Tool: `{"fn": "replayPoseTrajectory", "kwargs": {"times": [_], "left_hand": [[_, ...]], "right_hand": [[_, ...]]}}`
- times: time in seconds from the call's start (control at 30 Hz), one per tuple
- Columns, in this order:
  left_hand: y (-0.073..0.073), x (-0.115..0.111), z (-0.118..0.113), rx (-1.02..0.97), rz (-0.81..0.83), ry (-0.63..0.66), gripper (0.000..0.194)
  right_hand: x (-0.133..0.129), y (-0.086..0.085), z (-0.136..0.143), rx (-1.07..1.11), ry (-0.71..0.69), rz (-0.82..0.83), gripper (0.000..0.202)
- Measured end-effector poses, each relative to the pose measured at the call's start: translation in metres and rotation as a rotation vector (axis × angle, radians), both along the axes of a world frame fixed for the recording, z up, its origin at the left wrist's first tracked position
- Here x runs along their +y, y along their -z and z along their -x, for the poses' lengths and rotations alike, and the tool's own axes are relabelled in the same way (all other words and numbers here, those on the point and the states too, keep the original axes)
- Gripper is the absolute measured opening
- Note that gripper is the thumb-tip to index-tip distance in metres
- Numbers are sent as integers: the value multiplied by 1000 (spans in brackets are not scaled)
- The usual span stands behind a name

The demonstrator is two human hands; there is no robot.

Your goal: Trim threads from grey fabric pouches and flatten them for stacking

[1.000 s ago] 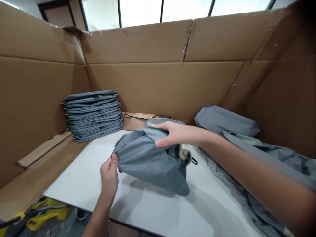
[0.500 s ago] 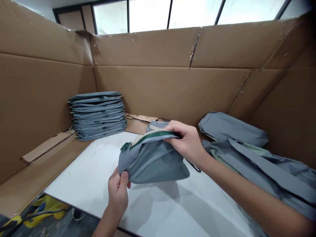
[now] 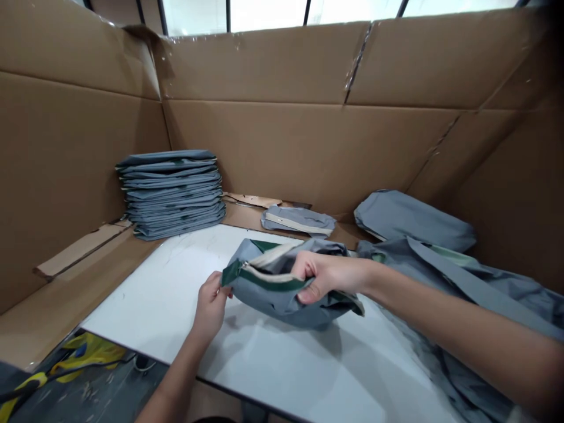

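Note:
Between my hands is a grey-blue zippered pouch (image 3: pixel 273 302) with green trim and a cream zipper, its mouth partly unzipped and gaping. My left hand (image 3: pixel 211 302) pinches the green tab corner at the zipper's left end. With fingers inside the opening and thumb outside, my right hand (image 3: pixel 324 276) grips the pouch's near edge by the zipper. The pouch is tilted towards me over the white tabletop (image 3: pixel 176 299). Behind it lies another grey pouch (image 3: pixel 299 220) with a cream zipper strip.
A tall stack of folded grey-blue pouches (image 3: pixel 174 194) stands at the back left. Loose grey fabric pieces (image 3: pixel 476 299) and a folded grey piece (image 3: pixel 409 220) lie at the right. Cardboard walls (image 3: pixel 273 147) surround the table. A yellow plastic bag (image 3: pixel 90 355) is below the left edge.
The pouch has tipped so that its zipper opening faces me and gapes wider. My right hand has moved lower, its fingers now inside the mouth. The left hand has shifted to the tab corner.

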State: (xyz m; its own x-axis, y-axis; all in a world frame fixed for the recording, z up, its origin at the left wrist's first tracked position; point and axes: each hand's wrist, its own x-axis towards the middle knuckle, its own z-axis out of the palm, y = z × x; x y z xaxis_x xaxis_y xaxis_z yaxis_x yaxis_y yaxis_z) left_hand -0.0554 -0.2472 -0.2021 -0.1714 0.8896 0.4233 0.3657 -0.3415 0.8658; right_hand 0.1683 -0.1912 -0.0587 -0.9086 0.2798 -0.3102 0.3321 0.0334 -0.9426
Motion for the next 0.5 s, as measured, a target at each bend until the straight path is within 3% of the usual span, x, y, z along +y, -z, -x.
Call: {"fn": "replayPoseTrajectory", "kwargs": {"times": [0.13,0.23,0.3,0.37,0.43,0.5], "left_hand": [[1,6,3,20,41,-21,36],[1,9,2,13,68,37,36],[3,11,1,-4,107,55,36],[5,13,1,-29,162,24,39],[8,14,1,-31,193,-1,43],[9,14,1,-11,198,3,44]], "right_hand": [[5,22,-4,135,3,102,53],[6,32,-5,130,8,174,56],[6,33,-5,69,56,204,53],[7,28,-5,35,196,201,50],[8,21,-6,32,314,138,50],[8,15,-8,-6,343,18,48]]}}
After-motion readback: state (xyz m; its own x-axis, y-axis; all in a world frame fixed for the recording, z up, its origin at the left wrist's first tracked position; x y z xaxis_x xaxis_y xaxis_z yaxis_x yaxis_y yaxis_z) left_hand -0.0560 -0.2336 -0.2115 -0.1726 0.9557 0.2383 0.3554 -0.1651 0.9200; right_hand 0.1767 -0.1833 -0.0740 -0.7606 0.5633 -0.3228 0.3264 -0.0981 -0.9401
